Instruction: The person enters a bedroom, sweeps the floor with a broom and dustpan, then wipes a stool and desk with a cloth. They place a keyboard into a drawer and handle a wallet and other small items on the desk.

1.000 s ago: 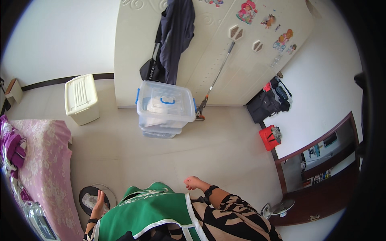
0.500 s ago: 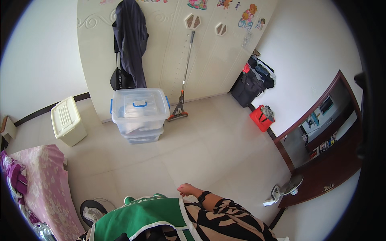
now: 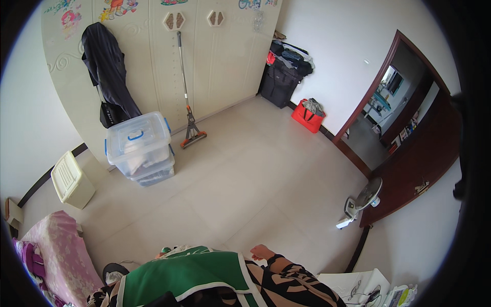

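My right hand [image 3: 261, 252] hangs in front of my body at the lower middle, its fingers curled in and nothing showing in them. It touches nothing; the tiled floor [image 3: 230, 194] lies below it. Of my left hand [image 3: 159, 256] only a sliver shows past the green apron [image 3: 184, 273], beside a small green and white bit that I cannot make out. Its fingers are mostly hidden. Ahead on the left, clear lidded storage boxes [image 3: 138, 146] with blue handles stand stacked by the wardrobe, and a squeegee-type mop [image 3: 190, 123] leans next to them.
A cream lidded box [image 3: 76, 181] and a pink flowered bed cover [image 3: 64, 250] are at left. Dark clothes [image 3: 105, 66] hang on the wardrobe [image 3: 153, 56]. A black bag [image 3: 281, 82], red bag [image 3: 307, 118], open doorway [image 3: 381, 112], fan [image 3: 358, 204] and white table [image 3: 353, 281] line the right.
My view has turned to the right, so boxes, mop and wardrobe sit farther left. The white table has come into view. My right hand stays curled; a bit of my left hand now shows.
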